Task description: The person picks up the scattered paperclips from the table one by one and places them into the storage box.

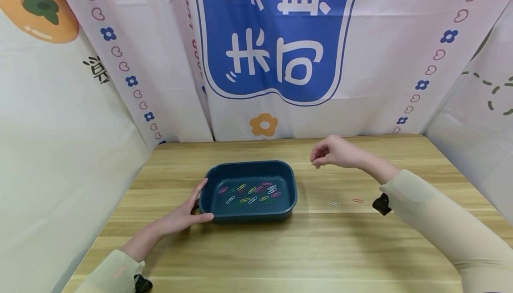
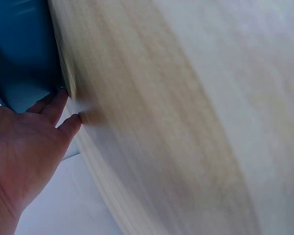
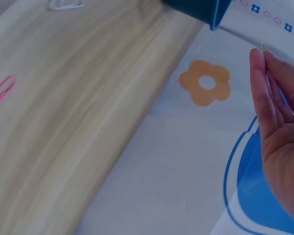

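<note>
My right hand (image 1: pixel 334 151) is raised off the table, to the right of the blue tray (image 1: pixel 250 217). Between thumb and fingertip it pinches a yellow paper clip (image 3: pixel 263 46), whose end pokes out past the fingers. At the tray's left end, my left hand (image 1: pixel 185 213) rests with thumb and fingers spread and fairly straight, the thumb by the front corner and a finger along the left rim. In the left wrist view the left fingers touch the tray's side. Several coloured paper clips (image 1: pixel 252 200) lie scattered on the tray's floor.
On the wooden table (image 1: pixel 280 257), right of the tray, lie a white paper clip (image 1: pixel 334 204) and a pinkish-red paper clip (image 1: pixel 358 200). A printed white cloth (image 1: pixel 168 61) hangs behind the table's back edge, with white cloth at both sides too.
</note>
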`<state>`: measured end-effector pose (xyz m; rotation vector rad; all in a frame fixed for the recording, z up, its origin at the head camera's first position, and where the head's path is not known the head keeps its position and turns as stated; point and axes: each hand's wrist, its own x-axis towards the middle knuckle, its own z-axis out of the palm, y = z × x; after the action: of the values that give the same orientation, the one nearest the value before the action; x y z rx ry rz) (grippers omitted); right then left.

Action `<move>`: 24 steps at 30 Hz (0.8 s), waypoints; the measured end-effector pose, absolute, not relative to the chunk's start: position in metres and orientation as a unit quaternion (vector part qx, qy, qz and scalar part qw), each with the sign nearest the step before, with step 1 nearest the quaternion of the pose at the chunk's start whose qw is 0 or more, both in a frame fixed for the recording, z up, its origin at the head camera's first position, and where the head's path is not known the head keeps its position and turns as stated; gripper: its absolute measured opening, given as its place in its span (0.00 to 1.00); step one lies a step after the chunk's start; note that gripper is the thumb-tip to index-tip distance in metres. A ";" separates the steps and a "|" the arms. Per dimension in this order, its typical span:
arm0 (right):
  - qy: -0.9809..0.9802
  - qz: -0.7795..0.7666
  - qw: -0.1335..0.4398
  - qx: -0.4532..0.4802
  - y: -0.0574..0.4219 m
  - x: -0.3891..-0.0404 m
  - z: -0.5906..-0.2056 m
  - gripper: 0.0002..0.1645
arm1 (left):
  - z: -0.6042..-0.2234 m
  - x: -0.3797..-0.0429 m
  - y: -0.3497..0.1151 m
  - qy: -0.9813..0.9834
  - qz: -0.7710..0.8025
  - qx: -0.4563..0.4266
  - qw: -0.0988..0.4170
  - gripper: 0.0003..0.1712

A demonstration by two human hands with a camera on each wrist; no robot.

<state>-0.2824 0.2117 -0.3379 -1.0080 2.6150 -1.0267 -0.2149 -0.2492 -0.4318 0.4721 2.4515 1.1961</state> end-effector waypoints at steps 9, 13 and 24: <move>0.867 -0.322 0.078 -0.371 0.174 -0.285 -0.327 0.02 | -0.432 -0.216 -0.250 0.867 0.429 0.168 0.190 0.56; 0.867 -0.312 0.078 -0.381 0.157 -0.290 -0.327 0.03 | -0.433 -0.216 -0.251 0.866 0.431 0.168 0.192 0.56; 0.859 -0.278 0.126 -0.410 0.119 -0.295 -0.347 0.03 | -0.433 -0.216 -0.251 0.868 0.428 0.165 0.189 0.56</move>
<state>-0.2949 0.1193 -0.3473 -1.1950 2.5026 -0.8091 -0.2162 -0.2509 -0.4328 0.4650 2.4407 1.2028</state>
